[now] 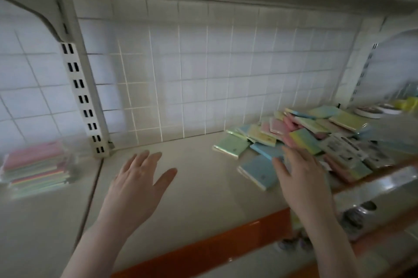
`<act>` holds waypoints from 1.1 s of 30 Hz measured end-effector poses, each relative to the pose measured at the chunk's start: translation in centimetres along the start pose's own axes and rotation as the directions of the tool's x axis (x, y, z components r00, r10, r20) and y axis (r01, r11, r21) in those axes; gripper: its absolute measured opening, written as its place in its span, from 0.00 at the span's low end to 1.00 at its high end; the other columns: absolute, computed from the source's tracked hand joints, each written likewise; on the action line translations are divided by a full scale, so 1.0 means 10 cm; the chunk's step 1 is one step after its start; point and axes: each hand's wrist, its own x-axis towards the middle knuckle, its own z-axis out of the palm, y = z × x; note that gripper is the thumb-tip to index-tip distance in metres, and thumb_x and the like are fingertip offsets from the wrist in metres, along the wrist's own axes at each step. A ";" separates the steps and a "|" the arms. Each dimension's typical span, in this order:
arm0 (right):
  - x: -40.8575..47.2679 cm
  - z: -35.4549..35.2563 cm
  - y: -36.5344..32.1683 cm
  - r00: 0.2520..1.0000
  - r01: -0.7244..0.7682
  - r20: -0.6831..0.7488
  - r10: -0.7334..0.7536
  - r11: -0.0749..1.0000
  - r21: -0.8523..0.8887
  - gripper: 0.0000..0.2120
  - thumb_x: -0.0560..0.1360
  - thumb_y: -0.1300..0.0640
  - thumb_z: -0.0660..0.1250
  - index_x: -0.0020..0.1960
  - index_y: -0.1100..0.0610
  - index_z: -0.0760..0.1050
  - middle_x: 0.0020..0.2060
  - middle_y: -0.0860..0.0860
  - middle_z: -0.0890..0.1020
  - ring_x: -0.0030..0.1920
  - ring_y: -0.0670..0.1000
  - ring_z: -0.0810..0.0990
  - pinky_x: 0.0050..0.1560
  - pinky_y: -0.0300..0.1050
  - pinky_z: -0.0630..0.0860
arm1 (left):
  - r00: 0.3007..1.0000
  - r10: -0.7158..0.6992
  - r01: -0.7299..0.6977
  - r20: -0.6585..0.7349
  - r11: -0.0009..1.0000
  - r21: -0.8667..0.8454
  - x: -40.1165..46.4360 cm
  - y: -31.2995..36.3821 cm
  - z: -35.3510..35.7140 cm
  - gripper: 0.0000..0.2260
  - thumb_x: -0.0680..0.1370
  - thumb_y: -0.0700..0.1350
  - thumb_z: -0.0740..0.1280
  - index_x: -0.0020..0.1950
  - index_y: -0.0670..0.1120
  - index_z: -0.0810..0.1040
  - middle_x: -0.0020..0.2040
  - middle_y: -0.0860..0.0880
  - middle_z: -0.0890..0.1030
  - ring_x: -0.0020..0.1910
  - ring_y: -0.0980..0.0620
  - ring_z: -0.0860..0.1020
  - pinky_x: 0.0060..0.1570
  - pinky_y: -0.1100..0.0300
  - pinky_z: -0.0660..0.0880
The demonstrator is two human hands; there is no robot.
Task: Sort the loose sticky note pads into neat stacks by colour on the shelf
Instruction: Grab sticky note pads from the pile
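Overhead, both hands hover above a cream shelf (185,178). Left hand (138,178) spreads its fingers flat, holding nothing. Right hand (300,178), grip likewise spread and blurred, reaches over a blue pad (257,171) at the edge of the jumbled pile of sticky note pads (300,132) at right.

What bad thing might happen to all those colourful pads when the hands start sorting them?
The pile of pads is heaped unevenly near the shelf's orange front edge, so pads might slide off if the right hand nudges it. Several pads blend two colours, like the yellow-to-blue one, so they may land in the wrong stack.
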 end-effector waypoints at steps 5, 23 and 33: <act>0.39 -0.16 0.76 0.986 0.116 0.108 -0.127 0.988 0.104 0.17 0.78 0.52 0.61 0.65 0.55 0.73 0.57 0.51 0.78 0.57 0.54 0.76 0.50 0.46 0.72 | 0.991 -0.130 0.129 -0.025 0.991 -0.039 0.04 0.73 0.53 0.28 0.76 0.62 0.56 0.74 0.52 0.63 0.76 0.51 0.61 0.75 0.50 0.56 0.72 0.52 0.56; 0.60 -0.13 1.43 0.811 0.487 0.174 -0.558 0.810 0.327 0.10 0.66 0.62 0.76 0.46 0.55 0.84 0.41 0.47 0.81 0.42 0.50 0.79 0.38 0.41 0.75 | 0.974 -0.125 0.134 0.187 0.991 -0.032 0.26 1.58 1.24 0.29 0.75 0.58 0.65 0.74 0.51 0.64 0.73 0.51 0.66 0.72 0.52 0.63 0.70 0.59 0.59; 0.56 -0.19 1.43 0.857 0.330 0.316 -0.406 0.905 0.268 0.25 0.67 0.46 0.73 0.60 0.55 0.78 0.50 0.48 0.80 0.53 0.51 0.75 0.53 0.47 0.69 | 0.954 -0.251 0.268 0.163 0.959 -0.092 0.31 1.60 1.21 0.39 0.62 0.62 0.70 0.70 0.49 0.69 0.62 0.46 0.72 0.63 0.46 0.68 0.61 0.58 0.63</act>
